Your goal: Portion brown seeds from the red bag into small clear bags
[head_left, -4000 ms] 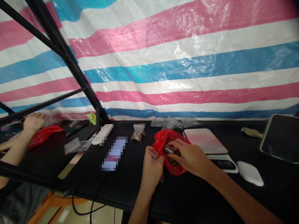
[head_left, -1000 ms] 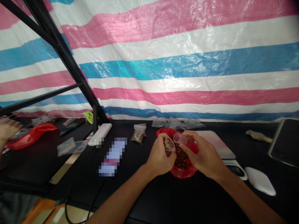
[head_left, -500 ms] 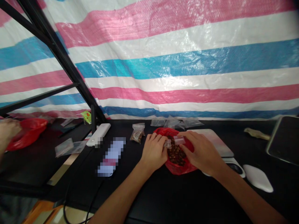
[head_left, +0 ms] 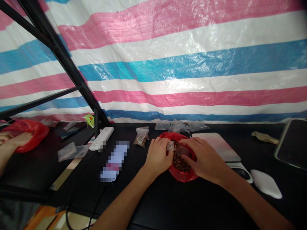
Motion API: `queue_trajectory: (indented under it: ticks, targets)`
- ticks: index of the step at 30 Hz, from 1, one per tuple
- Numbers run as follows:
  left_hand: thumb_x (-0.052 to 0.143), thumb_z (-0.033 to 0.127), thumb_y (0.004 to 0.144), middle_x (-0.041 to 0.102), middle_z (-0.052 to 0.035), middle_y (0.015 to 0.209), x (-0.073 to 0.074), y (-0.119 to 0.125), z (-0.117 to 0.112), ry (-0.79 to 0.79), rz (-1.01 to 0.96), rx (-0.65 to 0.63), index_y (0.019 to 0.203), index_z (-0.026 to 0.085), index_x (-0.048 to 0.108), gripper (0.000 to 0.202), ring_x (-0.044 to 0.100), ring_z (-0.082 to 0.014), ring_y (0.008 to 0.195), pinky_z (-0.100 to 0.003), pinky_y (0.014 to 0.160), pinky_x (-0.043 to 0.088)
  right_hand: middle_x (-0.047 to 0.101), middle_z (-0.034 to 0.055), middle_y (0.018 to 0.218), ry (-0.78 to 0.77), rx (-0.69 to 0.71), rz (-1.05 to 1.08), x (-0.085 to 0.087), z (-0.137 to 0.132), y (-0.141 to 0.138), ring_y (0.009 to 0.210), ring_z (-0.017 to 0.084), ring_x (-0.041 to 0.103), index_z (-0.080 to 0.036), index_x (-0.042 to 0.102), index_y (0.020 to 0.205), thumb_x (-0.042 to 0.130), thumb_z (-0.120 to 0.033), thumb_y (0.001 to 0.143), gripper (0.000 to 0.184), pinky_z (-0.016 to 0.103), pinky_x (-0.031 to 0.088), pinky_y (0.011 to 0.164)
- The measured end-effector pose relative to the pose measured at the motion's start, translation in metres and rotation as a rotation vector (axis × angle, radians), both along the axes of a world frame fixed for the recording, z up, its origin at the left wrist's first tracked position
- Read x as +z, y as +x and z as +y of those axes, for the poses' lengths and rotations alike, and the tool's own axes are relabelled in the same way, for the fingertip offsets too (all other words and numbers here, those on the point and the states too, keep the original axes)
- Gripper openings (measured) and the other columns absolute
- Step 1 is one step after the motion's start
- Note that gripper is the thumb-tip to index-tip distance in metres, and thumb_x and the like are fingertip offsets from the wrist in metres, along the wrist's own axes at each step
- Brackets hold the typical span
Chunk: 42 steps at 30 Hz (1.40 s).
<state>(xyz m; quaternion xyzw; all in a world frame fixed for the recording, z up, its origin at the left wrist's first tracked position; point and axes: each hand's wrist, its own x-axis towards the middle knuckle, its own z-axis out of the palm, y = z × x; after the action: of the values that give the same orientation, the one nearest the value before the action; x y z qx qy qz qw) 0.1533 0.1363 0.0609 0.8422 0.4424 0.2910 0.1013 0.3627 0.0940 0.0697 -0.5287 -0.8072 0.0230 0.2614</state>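
Note:
A red plastic bag [head_left: 183,174] full of brown bits lies open on the black table [head_left: 192,204]. My left hand [head_left: 158,156] is closed on a small clear plastic pouch [head_left: 170,146] at the bag's left rim. My right hand [head_left: 205,159] grips a small clear cup [head_left: 180,150], dipped into the brown bits inside the bag. The two hands nearly touch over the bag's mouth.
A filled pouch [head_left: 141,137] and several empty pouches [head_left: 178,126] lie behind the bag. A scale [head_left: 219,147] sits to the right, with a white lid [head_left: 266,188] and a dark tray [head_left: 292,143] beyond. Another person's hand [head_left: 20,139] rests on a red bag [head_left: 31,132] at the left.
My right hand has lowered the cup from above the pouch down into the red bag. My left hand sank with the pouch. The other person's hand shifted onto their red bag.

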Motion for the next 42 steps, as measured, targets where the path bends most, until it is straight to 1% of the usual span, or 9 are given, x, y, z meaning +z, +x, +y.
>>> queue_trajectory:
  ticks: [5,10,19,24,28,31,35,38,42]
  targets:
    - [0.057,0.017,0.093,0.067,-0.0054,0.103,0.001,-0.001,-0.002,-0.116,-0.43,-0.041,0.107,0.022,0.056,0.015,0.062,-0.0227,0.097,-0.039,0.089,0.047,0.069,0.0087,0.125,0.045,0.058,0.107,0.006,-0.001,-0.001,0.116,0.03,0.062,-0.025,0.058,0.128,0.07,-0.032,0.091,0.039,0.048,0.047,0.102]
    - [0.05,0.034,0.104,0.057,-0.0051,0.107,-0.003,0.004,-0.009,-0.253,-0.739,-0.248,0.119,0.024,0.041,0.021,0.059,-0.018,0.096,-0.035,0.091,0.049,0.069,0.0079,0.125,-0.012,0.152,0.197,0.01,-0.005,-0.007,0.114,0.028,0.064,-0.027,0.058,0.129,0.068,-0.039,0.095,0.038,0.045,0.049,0.1]
    - [0.037,0.044,0.108,0.046,-0.0142,0.139,-0.002,0.007,-0.019,-0.249,-0.648,-0.504,0.132,0.022,0.046,0.034,0.046,-0.0261,0.134,-0.047,0.116,0.039,0.066,0.0087,0.131,-0.111,0.18,0.398,-0.002,-0.009,-0.02,0.116,0.029,0.064,-0.028,0.053,0.136,0.076,-0.041,0.088,0.055,0.045,0.052,0.099]
    - [0.029,0.046,0.109,0.047,-0.013,0.146,-0.001,0.01,-0.022,-0.226,-0.679,-0.505,0.135,0.024,0.05,0.04,0.043,-0.027,0.14,-0.049,0.122,0.035,0.068,0.0084,0.131,-0.101,0.142,0.508,0.003,-0.009,-0.02,0.117,0.027,0.066,-0.028,0.056,0.134,0.071,-0.039,0.093,0.045,0.042,0.053,0.102]
    - [0.038,0.047,0.107,0.042,-0.0154,0.154,-0.005,0.013,-0.025,-0.162,-0.634,-0.416,0.153,0.023,0.034,0.051,0.04,-0.028,0.145,-0.05,0.123,0.034,0.07,0.0069,0.129,-0.149,0.119,0.586,0.017,-0.009,-0.017,0.115,0.025,0.068,-0.028,0.06,0.133,0.067,-0.039,0.096,0.039,0.039,0.054,0.102]
    - [0.049,0.037,0.104,0.054,-0.0139,0.145,-0.006,0.011,-0.021,-0.031,-0.532,-0.262,0.145,0.024,0.045,0.043,0.049,-0.0281,0.136,-0.051,0.118,0.038,0.072,0.0055,0.119,-0.013,0.044,0.511,0.025,-0.005,-0.002,0.111,0.025,0.068,-0.029,0.066,0.126,0.062,-0.037,0.098,0.029,0.04,0.054,0.101]
    - [0.045,0.015,0.1,0.071,-0.0075,0.1,-0.006,0.002,-0.01,0.13,-0.469,-0.185,0.103,0.023,0.064,0.02,0.064,-0.0229,0.098,-0.043,0.093,0.049,0.068,0.0099,0.114,0.175,-0.283,0.141,0.021,0.006,0.034,0.097,0.029,0.069,-0.026,0.069,0.126,0.058,-0.029,0.093,0.034,0.045,0.056,0.089]
    - [0.047,0.01,0.095,0.069,-0.0059,0.088,-0.008,-0.003,-0.004,0.167,-0.487,-0.125,0.091,0.022,0.063,0.02,0.062,-0.0218,0.087,-0.039,0.081,0.048,0.067,0.0131,0.109,0.155,-0.452,-0.201,0.009,0.013,0.06,0.089,0.033,0.069,-0.021,0.073,0.122,0.057,-0.026,0.087,0.039,0.051,0.055,0.084]
    - [0.048,0.008,0.092,0.067,-0.0048,0.084,-0.007,-0.003,-0.003,0.144,-0.433,-0.096,0.085,0.022,0.062,0.021,0.061,-0.0216,0.085,-0.038,0.081,0.046,0.071,0.0127,0.111,0.018,-0.402,-0.296,-0.004,0.018,0.079,0.097,0.035,0.07,-0.022,0.072,0.126,0.055,-0.022,0.082,0.047,0.052,0.053,0.087]
